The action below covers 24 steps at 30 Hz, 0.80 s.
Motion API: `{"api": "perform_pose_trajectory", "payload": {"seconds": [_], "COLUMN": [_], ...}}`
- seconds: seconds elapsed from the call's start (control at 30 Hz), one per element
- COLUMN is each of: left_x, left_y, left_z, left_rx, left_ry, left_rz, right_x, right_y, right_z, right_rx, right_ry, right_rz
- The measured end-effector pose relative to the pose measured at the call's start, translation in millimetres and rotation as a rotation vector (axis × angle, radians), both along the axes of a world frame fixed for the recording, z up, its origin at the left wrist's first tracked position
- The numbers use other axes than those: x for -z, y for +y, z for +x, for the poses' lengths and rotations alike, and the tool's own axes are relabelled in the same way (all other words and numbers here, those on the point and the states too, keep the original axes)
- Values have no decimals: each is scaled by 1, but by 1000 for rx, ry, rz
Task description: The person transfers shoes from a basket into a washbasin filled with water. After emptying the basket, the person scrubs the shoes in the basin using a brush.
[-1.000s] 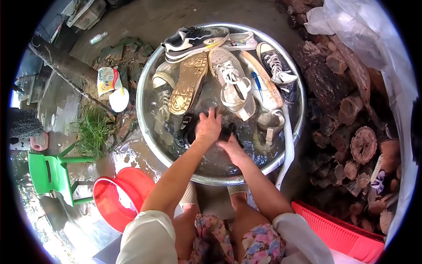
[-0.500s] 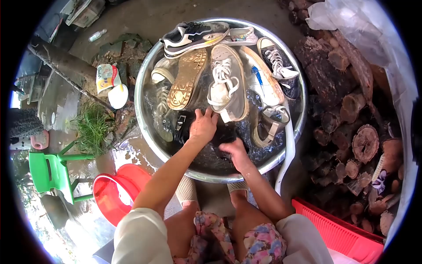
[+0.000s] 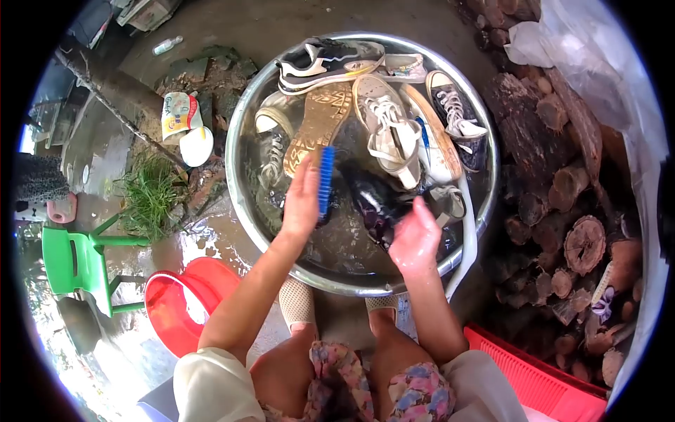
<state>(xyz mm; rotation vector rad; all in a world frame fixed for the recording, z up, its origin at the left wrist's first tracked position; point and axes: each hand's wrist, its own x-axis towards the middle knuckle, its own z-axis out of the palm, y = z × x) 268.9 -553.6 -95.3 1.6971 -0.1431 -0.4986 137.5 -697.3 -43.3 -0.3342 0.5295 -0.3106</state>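
My left hand (image 3: 302, 200) is closed on a scrub brush (image 3: 325, 181) with blue bristles, held over the water in a wide metal basin (image 3: 239, 190). My right hand (image 3: 416, 238) grips a wet, shiny black shoe (image 3: 376, 202) near the basin's front right; its fingers are partly hidden. Just beyond the brush lies a tan shoe sole (image 3: 325, 116), turned upward. A grey sneaker with white laces (image 3: 385, 126) rests behind the black shoe. Beside it is a pale shoe (image 3: 441, 148) on its side, with something blue on it.
A black-and-white sneaker (image 3: 327, 65) and a dark canvas shoe (image 3: 453, 109) lie along the far rim. A white hose (image 3: 465, 239) hangs over the right rim. Stacked logs (image 3: 583, 239) stand at right, a red basin (image 3: 176, 309) and green chair (image 3: 81, 264) at left.
The blue brush has come into view in my left hand. My right hand has moved right and raised the black shoe. The grey sneaker has shifted, and the view has turned slightly.
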Motion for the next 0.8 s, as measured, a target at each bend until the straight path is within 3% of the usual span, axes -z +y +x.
{"api": "perform_pose_trajectory", "payload": {"seconds": [0.03, 0.07, 0.13, 0.17, 0.2, 0.27, 0.33, 0.4, 0.47, 0.5, 0.53, 0.6, 0.67, 0.73, 0.8], "left_x": [4, 9, 9, 9, 11, 36, 13, 42, 56, 41, 61, 76, 65, 55, 50], "left_y": [8, 16, 25, 27, 30, 36, 25, 16, 5, 0, -7, -22, -29, -23, 0], "left_z": [2, -3, -19, -27, -35, -45, -56, -60, -58, -57, -53, -49, -44, -32, -23], "left_rx": [-24, -45, -64, -27, 8, 125, 252, 236, 313, 445, 567, 811, 613, 368, 322], "left_ry": [-2, 5, -109, -130, -145, -298, -231, -228, -199, -338, -379, -604, -326, 76, 368], "left_rz": [-78, -155, -10, -16, -16, 129, 447, 437, 542, 583, 738, 1017, 819, 525, 2], "right_x": [15, 13, 39, 53, 17, 5, 36, 58, 92, 103, 113, 112, 112, 111, 103], "right_y": [-12, -13, -26, -29, -23, -19, -21, -21, -22, -21, -22, -21, -21, -26, -31], "right_z": [-4, 3, 7, 4, 6, 4, 2, 4, 8, 16, 24, 45, 55, 50, 41], "right_rx": [-90, -51, -236, -400, -536, -742, -919, -981, -855, -800, -740, -863, -1021, -840, -655], "right_ry": [-163, -114, 226, 289, 355, 550, 671, 764, 786, 799, 812, 849, 879, 793, 710], "right_rz": [28, -30, -320, -650, -1073, -1956, -2068, -2056, -2148, -2152, -2156, -2238, -2175, -2211, -2230]}}
